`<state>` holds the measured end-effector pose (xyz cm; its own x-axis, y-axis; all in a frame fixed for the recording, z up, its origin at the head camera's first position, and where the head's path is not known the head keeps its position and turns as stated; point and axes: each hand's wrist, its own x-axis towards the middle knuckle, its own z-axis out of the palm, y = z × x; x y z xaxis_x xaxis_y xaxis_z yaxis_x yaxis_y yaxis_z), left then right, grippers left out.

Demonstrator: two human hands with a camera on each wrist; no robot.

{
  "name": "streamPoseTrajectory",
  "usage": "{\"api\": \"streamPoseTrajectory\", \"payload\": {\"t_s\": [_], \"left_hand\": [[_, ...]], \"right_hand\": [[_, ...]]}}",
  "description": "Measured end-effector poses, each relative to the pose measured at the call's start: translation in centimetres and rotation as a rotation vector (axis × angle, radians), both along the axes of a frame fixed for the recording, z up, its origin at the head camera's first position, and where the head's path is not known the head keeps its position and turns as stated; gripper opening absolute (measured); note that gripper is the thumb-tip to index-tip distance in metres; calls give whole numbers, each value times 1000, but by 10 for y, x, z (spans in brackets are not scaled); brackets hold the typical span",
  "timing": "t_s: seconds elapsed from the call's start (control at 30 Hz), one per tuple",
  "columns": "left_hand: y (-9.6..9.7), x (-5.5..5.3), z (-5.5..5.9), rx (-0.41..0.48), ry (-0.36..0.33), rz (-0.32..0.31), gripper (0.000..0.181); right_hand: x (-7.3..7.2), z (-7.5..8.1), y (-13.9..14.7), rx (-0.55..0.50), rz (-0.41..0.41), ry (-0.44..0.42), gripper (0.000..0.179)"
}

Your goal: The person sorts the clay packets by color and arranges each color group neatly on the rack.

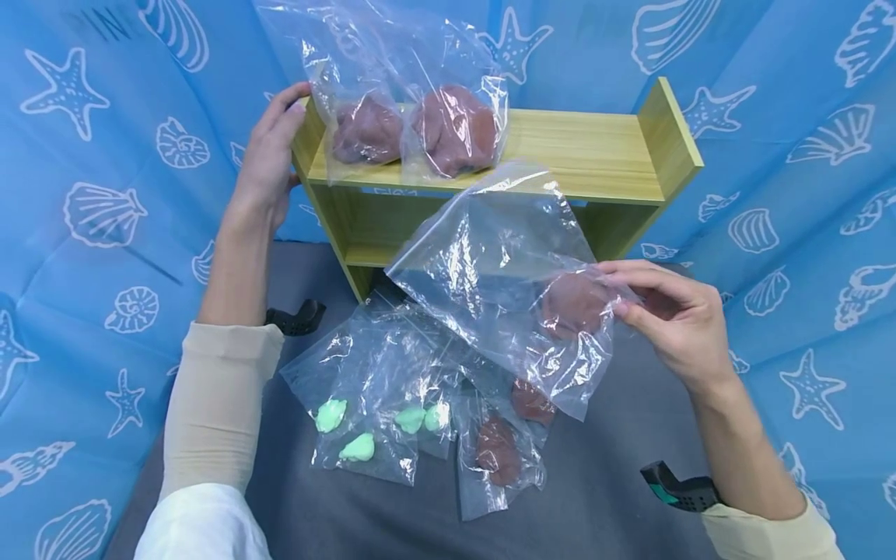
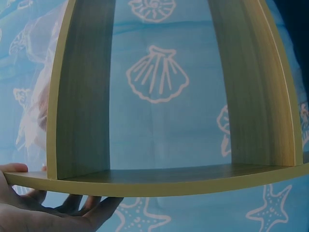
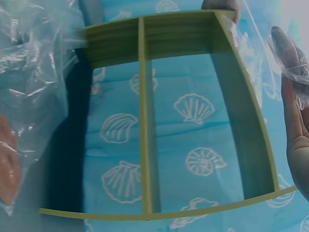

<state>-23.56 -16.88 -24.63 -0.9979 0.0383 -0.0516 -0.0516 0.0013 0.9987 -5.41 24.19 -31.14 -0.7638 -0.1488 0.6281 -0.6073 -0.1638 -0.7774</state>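
My left hand [image 1: 269,152] grips the upper left side panel of a small wooden shelf [image 1: 581,148]. In the left wrist view the panel [image 2: 193,189] passes between the thumb and fingers of that hand [image 2: 53,215]. My right hand [image 1: 675,319] pinches the right edge of a clear plastic bag [image 1: 483,249] in front of the shelf. A reddish-brown, clay-like lump [image 1: 570,303] lies inside that bag. Two more clear bags stand on the top board at the left, holding a smaller brown lump [image 1: 367,131] and a larger one [image 1: 455,128].
On the grey cloth [image 1: 581,498] below lie clear bags with pale green lumps [image 1: 358,447] and bags with brown lumps [image 1: 498,451]. A blue curtain [image 1: 805,233] printed with shells hangs behind. Black devices [image 1: 297,317] are at both wrists.
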Motion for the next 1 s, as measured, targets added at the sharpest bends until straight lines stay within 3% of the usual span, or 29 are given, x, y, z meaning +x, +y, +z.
{"api": "streamPoseTrajectory", "payload": {"t_s": [0.33,0.6,1.0], "left_hand": [[1,0,1,-17,12,-4,37],[1,0,1,-2,8,-1,36],[2,1,0,3,10,0,35]], "right_hand": [[-15,29,-1,-82,-47,33,22],[-32,40,-1,-114,-149,-11,27],[-61,55,-9,-222,-209,-89,28]]}}
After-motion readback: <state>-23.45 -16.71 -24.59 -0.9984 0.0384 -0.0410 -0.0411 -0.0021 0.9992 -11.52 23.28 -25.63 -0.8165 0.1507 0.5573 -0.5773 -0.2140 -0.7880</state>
